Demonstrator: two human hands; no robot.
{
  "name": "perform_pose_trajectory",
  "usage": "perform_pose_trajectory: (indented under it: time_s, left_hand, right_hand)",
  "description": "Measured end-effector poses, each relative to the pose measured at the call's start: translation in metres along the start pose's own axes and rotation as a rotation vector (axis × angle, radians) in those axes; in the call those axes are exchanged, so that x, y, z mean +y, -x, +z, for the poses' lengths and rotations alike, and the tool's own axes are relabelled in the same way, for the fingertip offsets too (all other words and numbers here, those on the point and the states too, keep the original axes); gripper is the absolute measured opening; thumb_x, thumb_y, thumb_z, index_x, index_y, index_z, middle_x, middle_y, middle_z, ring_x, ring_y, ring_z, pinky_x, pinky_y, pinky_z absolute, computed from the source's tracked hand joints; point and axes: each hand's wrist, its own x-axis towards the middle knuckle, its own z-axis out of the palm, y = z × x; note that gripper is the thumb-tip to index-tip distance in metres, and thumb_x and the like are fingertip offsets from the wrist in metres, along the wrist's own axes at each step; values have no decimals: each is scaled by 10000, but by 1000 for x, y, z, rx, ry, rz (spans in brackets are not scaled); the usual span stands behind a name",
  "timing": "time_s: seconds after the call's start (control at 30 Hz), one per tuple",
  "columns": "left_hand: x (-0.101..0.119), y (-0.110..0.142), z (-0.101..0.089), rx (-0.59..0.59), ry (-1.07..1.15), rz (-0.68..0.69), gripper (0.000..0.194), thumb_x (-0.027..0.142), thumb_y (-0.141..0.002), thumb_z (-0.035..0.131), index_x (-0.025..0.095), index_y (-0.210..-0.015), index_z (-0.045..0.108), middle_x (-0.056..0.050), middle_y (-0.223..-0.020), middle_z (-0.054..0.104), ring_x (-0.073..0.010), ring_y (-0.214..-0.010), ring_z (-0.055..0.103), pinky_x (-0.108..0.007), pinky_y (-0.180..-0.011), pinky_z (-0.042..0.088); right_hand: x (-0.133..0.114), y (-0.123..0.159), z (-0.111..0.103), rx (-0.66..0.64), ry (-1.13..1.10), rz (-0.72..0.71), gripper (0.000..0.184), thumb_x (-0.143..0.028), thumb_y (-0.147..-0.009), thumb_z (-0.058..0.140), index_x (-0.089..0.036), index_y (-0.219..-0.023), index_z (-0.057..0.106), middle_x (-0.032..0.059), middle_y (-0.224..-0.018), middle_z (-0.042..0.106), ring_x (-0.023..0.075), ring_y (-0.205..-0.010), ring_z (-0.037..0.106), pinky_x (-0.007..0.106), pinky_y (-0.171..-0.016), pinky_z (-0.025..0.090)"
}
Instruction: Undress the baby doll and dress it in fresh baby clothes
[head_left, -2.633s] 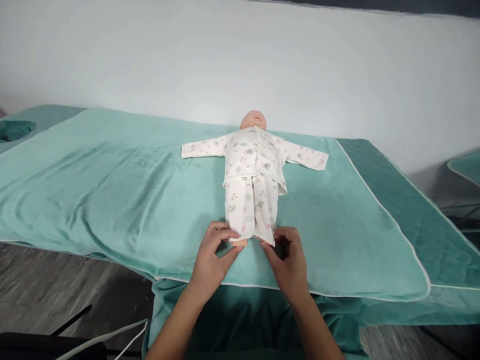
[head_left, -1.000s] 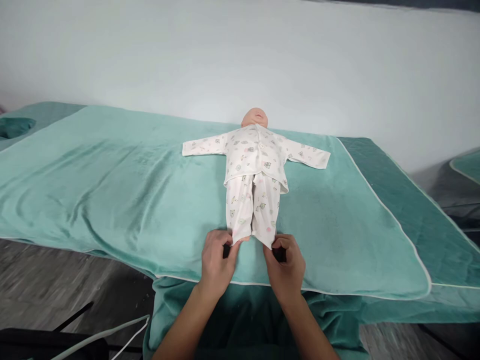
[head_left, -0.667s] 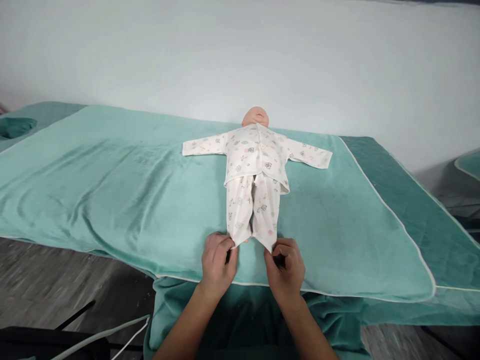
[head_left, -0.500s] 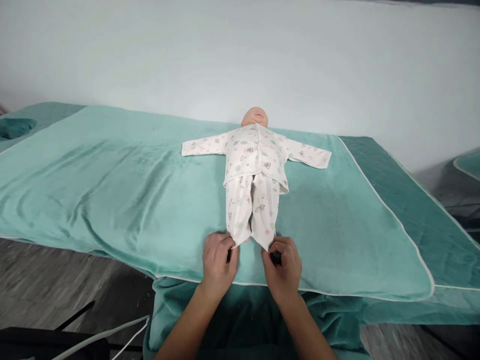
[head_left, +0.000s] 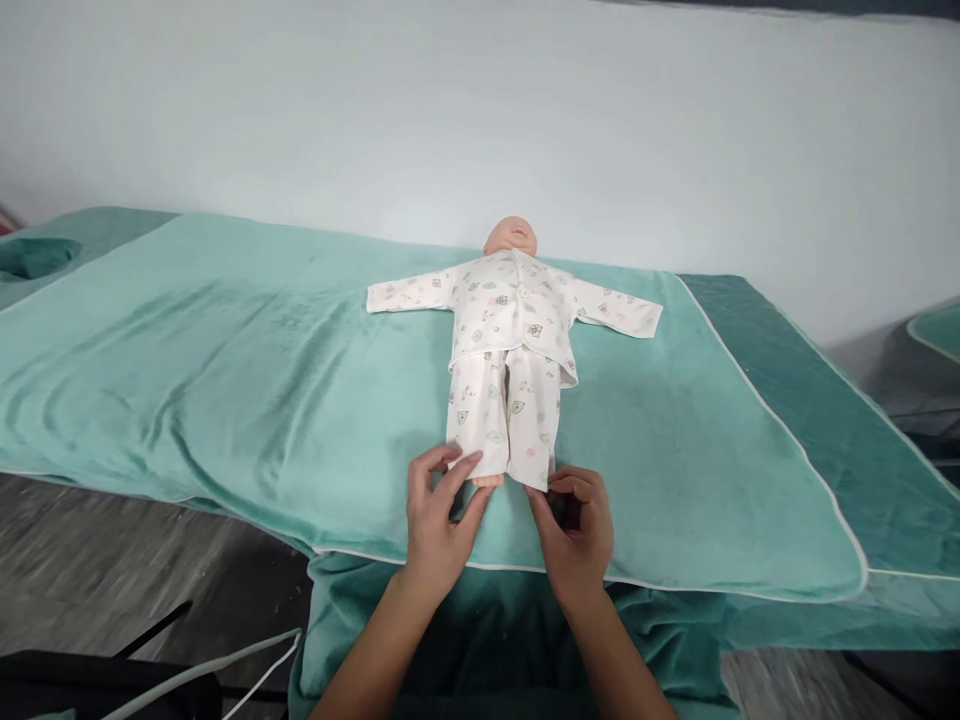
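Observation:
A baby doll (head_left: 511, 236) lies on its back, head toward the wall, with its arms spread. It wears a white printed buttoned top (head_left: 510, 310) and matching white trousers (head_left: 480, 410). My left hand (head_left: 441, 515) is beside the left trouser cuff, thumb and fingers apart, fingertips touching the cloth by the hem. Toes of one foot (head_left: 489, 481) show below that cuff. The lower corner of the right cuff is pinched between the thumb and fingers of my right hand (head_left: 576, 535). The doll's hands are hidden in the sleeves.
A light green plush blanket (head_left: 697, 450) with white piping covers a massage bed (head_left: 810, 380), wrinkled at the left. The bed's face hole (head_left: 37, 257) is at the far left. A white wall (head_left: 480, 110) rises behind. White cables (head_left: 202, 672) hang at the lower left.
My left hand has let go of the left cuff and its fingers have spread. That cuff now lies flatter, with toes showing. My right hand stays at the right cuff.

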Motion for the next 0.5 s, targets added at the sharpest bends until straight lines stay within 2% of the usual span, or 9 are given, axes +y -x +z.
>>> perform_pose_trajectory:
  time_s: [0.27,0.37,0.43,0.5]
  left_hand:
    - [7,-8,-4,-74,29,13,279,209,-913,679,277,-1181,649,-108,-1301,535,-256,-1237,541,-469,-1022,514]
    - [12,-13,-4,-102,27,28,331,227,-904,696,280,-1222,622,-114,-1316,539,-269,-1260,526,-491,-1046,500]
    - [14,-17,-4,-132,-13,66,384,245,-895,710,270,-1261,597,-126,-1341,537,-286,-1289,502,-515,-1066,483]
    - [15,-22,-4,-156,-70,126,355,233,-895,703,259,-1236,606,-129,-1366,538,-304,-1316,475,-546,-1085,457]
  right_hand:
    - [2,1,-1,-3,-55,-11,293,-132,-893,716,-241,-1136,593,68,-1067,559,163,-819,559,309,-671,514]
    - [2,1,-1,-11,-63,-7,300,-131,-892,716,-243,-1144,598,70,-1075,557,166,-823,555,312,-674,514]
    - [2,1,-2,-15,-66,0,303,-132,-892,715,-241,-1148,597,72,-1077,555,173,-846,557,313,-680,513]
    - [2,1,-2,-18,-71,9,306,-133,-893,714,-242,-1152,594,72,-1080,553,179,-873,559,314,-691,512]
